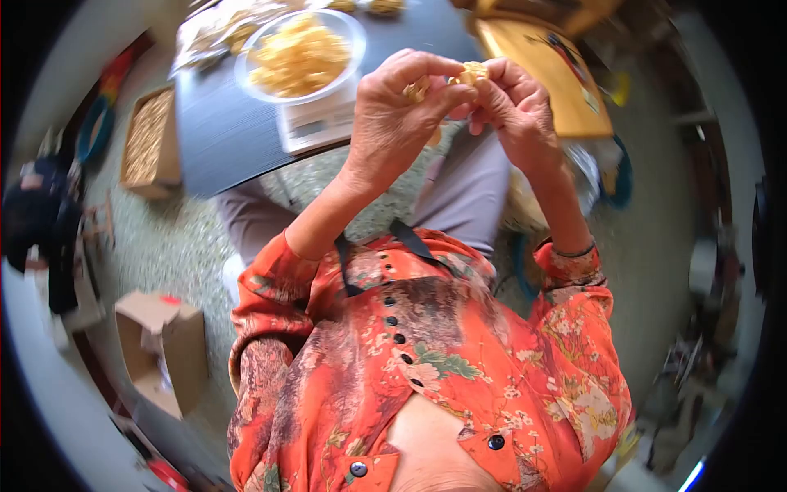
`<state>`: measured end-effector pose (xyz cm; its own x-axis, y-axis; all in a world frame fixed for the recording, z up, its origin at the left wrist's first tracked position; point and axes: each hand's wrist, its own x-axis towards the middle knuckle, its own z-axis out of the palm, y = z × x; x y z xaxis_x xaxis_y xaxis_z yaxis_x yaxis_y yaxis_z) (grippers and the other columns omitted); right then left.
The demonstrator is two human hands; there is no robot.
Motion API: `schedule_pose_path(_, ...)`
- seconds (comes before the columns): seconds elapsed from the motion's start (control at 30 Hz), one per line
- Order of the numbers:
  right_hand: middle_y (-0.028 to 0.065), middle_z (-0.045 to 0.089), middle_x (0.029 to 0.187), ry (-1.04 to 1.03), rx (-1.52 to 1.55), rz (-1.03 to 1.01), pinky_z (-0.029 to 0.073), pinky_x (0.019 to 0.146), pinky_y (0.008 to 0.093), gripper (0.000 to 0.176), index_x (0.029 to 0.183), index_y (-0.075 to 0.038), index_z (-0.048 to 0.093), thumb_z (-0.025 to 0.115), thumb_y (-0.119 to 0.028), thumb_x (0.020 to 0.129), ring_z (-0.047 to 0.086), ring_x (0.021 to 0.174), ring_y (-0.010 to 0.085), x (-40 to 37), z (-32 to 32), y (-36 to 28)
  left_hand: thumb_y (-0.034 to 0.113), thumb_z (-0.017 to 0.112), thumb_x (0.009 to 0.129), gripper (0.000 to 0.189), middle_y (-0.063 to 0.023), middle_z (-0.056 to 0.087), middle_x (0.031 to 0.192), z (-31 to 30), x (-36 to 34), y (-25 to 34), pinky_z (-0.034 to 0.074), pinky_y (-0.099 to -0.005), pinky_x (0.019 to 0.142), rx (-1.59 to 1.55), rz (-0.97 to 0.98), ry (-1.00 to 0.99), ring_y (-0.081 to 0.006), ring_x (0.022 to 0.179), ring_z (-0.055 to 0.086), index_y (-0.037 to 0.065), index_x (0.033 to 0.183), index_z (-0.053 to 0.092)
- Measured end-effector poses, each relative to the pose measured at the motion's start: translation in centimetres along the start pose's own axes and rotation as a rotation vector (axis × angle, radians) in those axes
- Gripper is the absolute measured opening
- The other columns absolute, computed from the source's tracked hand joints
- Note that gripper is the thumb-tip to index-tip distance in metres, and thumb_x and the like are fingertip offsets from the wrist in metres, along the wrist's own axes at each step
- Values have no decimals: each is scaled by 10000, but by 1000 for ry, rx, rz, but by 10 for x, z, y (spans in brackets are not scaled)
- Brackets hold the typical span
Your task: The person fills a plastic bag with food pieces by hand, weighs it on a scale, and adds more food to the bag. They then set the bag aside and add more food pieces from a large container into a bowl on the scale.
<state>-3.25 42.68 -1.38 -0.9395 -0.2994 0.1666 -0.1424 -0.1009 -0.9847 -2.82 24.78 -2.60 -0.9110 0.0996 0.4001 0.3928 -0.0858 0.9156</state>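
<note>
My left hand (403, 107) and my right hand (518, 111) are raised together, fingertips nearly touching, over the gap between the two tables. Both are closed in a pinch around a small golden-yellow piece (473, 73), whose exact kind I cannot make out. Another yellowish bit (416, 88) shows among the fingers of my left hand. Beyond that hand, a clear round bowl (358, 51) full of similar yellow pieces (299, 56) rests on a white scale (316, 127).
The scale stands on a dark table (221, 135), with plastic bags (217, 33) behind the bowl. A wooden table (578, 115) at the right bears some tools (566, 59). On the floor at left are a box of brownish pieces (149, 135) and an open cardboard box (184, 361).
</note>
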Motion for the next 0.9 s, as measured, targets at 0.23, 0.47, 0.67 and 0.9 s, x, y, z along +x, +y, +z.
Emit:
schedule_pose_path(0.23,70,677,825,615,-237,4,515,553,204,194,983,11,592,628,-177,950,670,692,105,-95,-75,1,256,730,881,292,12,600,754,72,-16,-29,352,-166,423,-435,-530,-361,-13,550,495,37,1057,653)
schedule_pose_path(0.47,98,688,827,928,-606,98,516,545,221,324,1019,46,611,665,-258,922,668,665,116,-157,-152,53,450,580,953,393,-14,601,771,100,-29,-68,377,-215,453,-603,-941,-424,-84,570,531,59,986,607)
schedule_pose_path(0.67,112,696,874,1058,-816,221,539,604,282,309,1061,49,634,630,-222,914,683,635,157,-189,-171,72,402,552,972,325,-79,617,882,136,-19,-95,449,-310,586,-750,-1186,-302,-185,785,603,77,989,563)
schedule_pose_path(0.9,51,674,812,1015,-608,236,513,614,263,254,1017,42,650,628,-194,926,662,684,115,-209,-136,76,344,601,942,398,-150,571,1068,205,0,-114,500,-446,744,-782,-1076,-397,-268,921,589,18,1145,498)
